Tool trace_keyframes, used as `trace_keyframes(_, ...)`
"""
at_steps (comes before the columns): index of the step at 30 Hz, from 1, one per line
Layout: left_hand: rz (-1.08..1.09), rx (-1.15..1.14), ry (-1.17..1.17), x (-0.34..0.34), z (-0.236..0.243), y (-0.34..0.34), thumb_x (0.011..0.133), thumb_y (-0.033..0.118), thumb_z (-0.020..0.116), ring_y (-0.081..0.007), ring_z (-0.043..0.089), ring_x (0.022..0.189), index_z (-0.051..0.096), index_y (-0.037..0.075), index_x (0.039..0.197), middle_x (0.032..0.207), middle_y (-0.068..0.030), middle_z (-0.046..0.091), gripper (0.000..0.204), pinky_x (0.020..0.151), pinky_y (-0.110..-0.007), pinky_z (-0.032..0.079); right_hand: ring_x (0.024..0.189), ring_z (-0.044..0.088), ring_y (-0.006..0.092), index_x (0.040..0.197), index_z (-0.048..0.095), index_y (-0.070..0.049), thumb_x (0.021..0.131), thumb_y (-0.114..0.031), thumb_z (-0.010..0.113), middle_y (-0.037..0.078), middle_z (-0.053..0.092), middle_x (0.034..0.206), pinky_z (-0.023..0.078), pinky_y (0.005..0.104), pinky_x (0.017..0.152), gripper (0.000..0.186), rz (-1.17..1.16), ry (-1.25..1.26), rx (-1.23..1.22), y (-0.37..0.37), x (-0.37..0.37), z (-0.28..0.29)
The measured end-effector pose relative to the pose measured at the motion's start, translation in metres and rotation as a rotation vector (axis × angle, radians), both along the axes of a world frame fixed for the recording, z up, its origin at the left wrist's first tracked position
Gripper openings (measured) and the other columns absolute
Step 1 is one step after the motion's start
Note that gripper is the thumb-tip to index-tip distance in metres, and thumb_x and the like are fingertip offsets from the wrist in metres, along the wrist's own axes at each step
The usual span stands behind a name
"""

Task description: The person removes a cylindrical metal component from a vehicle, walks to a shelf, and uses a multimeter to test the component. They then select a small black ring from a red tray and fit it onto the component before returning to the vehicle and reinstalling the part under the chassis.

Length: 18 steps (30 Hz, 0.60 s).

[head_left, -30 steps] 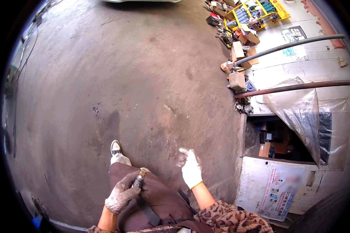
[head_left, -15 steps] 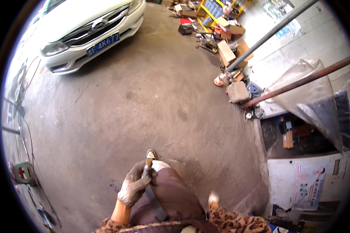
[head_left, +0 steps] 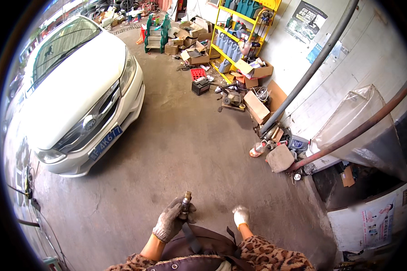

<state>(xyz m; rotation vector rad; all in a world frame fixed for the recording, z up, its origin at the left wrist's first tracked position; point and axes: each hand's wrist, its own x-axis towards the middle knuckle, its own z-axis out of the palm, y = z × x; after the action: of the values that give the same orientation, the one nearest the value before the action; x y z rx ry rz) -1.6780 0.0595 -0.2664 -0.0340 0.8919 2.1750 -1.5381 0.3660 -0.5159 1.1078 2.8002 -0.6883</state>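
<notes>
Concrete floor (head_left: 176, 149) fills most of the frame, grey and stained, running from the lower edge up to the clutter at the top. White car (head_left: 72, 90) takes the upper left, nose pointing toward the lower centre, blue plate on the bumper. White wall (head_left: 371, 58) covers the upper right, with a grey pipe (head_left: 312, 67) leaning diagonally across it and a rusty brown pipe (head_left: 357, 128) slanting below that. Clear plastic sheet (head_left: 362, 122) hangs in the right middle under the brown pipe. Yellow shelf rack (head_left: 246, 22) stands at top centre right, loaded with blue-grey jugs. Cardboard boxes (head_left: 257, 106) sit open on the floor below the rack, mixed with small parts and a red crate (head_left: 198, 73). Green stepped stand (head_left: 156, 36) at top centre, just beyond the car's front corner. Leopard-print sleeves (head_left: 271, 257) and a dark brown apron with a strap (head_left: 199, 244) show at the bottom edge. Left hand (head_left: 169, 221), grey work glove, lower centre, is closed around a small metal cylindrical part (head_left: 185, 203) with a brass-coloured top, held upright, its tip sticking above the fingers. Right hand (head_left: 241, 216), white glove, just right of it, well apart from the part, holding nothing; fingers point away, cannot tell whether spread or curled.
</notes>
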Motion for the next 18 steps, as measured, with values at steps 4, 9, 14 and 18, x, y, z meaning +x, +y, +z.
trace_keyframes(4, -0.017, -0.034, -0.043, -0.120, 0.022, 0.048, 0.095, 0.027, 0.050, -0.0213, 0.059, 0.075, 0.049, 0.002, 0.121, 0.097, -0.0131, 0.062, 0.037, 0.072, -0.038, 0.052, 0.100, 0.064, 0.0282, 0.105, 0.070, -0.016, 0.089, -0.032, 0.050, 0.010, 0.065, 0.117, 0.051, 0.0427, 0.085, 0.030, 0.289, -0.883, -0.010, 0.041, 0.075, -0.102)
trace_keyframes(9, -0.121, 0.101, -0.055, -0.247, 0.024, 0.131, 0.094, 0.026, 0.050, -0.0222, 0.060, 0.075, 0.048, 0.003, 0.123, 0.096, -0.0131, 0.061, 0.036, 0.069, -0.038, 0.053, 0.086, 0.064, 0.0301, 0.090, 0.068, -0.007, 0.089, -0.035, 0.053, 0.015, 0.067, 0.095, 0.050, 0.0394, 0.077, 0.032, -0.712, -0.701, -0.432, 0.101, 0.131, -0.171)
trace_keyframes(14, -0.025, 0.074, -0.123, -0.345, 0.002, 0.150, 0.093, 0.026, 0.055, -0.0219, 0.061, 0.079, 0.046, 0.003, 0.127, 0.100, -0.0143, 0.061, 0.042, 0.072, -0.039, 0.053, 0.107, 0.061, 0.0298, 0.107, 0.065, -0.008, 0.090, -0.045, 0.050, 0.018, 0.063, 0.114, 0.047, 0.0389, 0.090, 0.044, -0.984, -0.737, -0.645, 0.077, -0.073, -0.099)
trace_keyframes(18, 0.007, 0.106, -0.174, -0.423, 0.002, 0.214, 0.093, 0.027, 0.055, -0.0203, 0.060, 0.079, 0.047, 0.005, 0.127, 0.101, -0.0124, 0.060, 0.042, 0.072, -0.038, 0.054, 0.114, 0.055, 0.0293, 0.125, 0.054, -0.013, 0.095, -0.040, 0.038, 0.012, 0.055, 0.128, 0.044, 0.0428, 0.094, 0.043, -0.482, -0.753, -0.430, 0.175, -0.277, -0.028)
